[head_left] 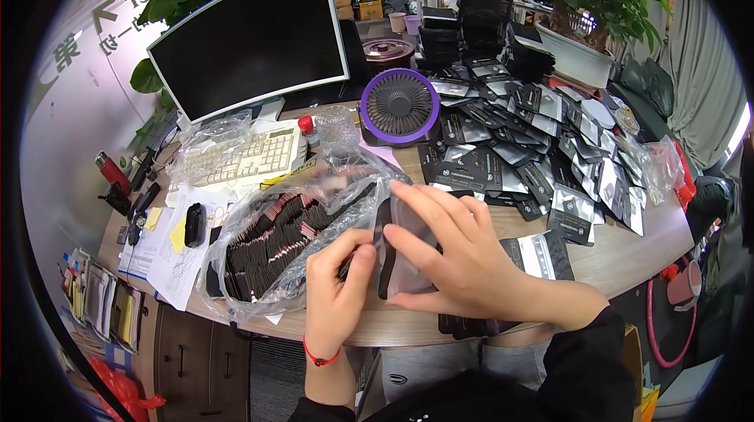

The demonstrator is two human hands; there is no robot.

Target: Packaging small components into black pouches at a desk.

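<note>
In front of me a black and translucent pouch (pixel 414 227) stands tilted between my hands. My right hand (pixel 463 253) grips it from the right, fingers over its upper part and thumb along its lower edge. My left hand (pixel 339 284) is curled at the pouch's left side, thumb against the fingers; whatever is between them is mostly hidden. Just beyond the left hand, an open clear plastic bag (pixel 216 265) bulges with rows of thin dark packets (pixel 271 245) with reddish edges. More flat black pouches (pixel 542 255) lie beside and beneath my right forearm.
A big heap of black-and-silver pouches (pixel 503 135) covers the desk's right side. A purple round fan (pixel 400 106) stands at the back middle, beside a monitor (pixel 251 37) and a white keyboard (pixel 259 155). Papers (pixel 181 253) and a black case (pixel 195 224) lie left.
</note>
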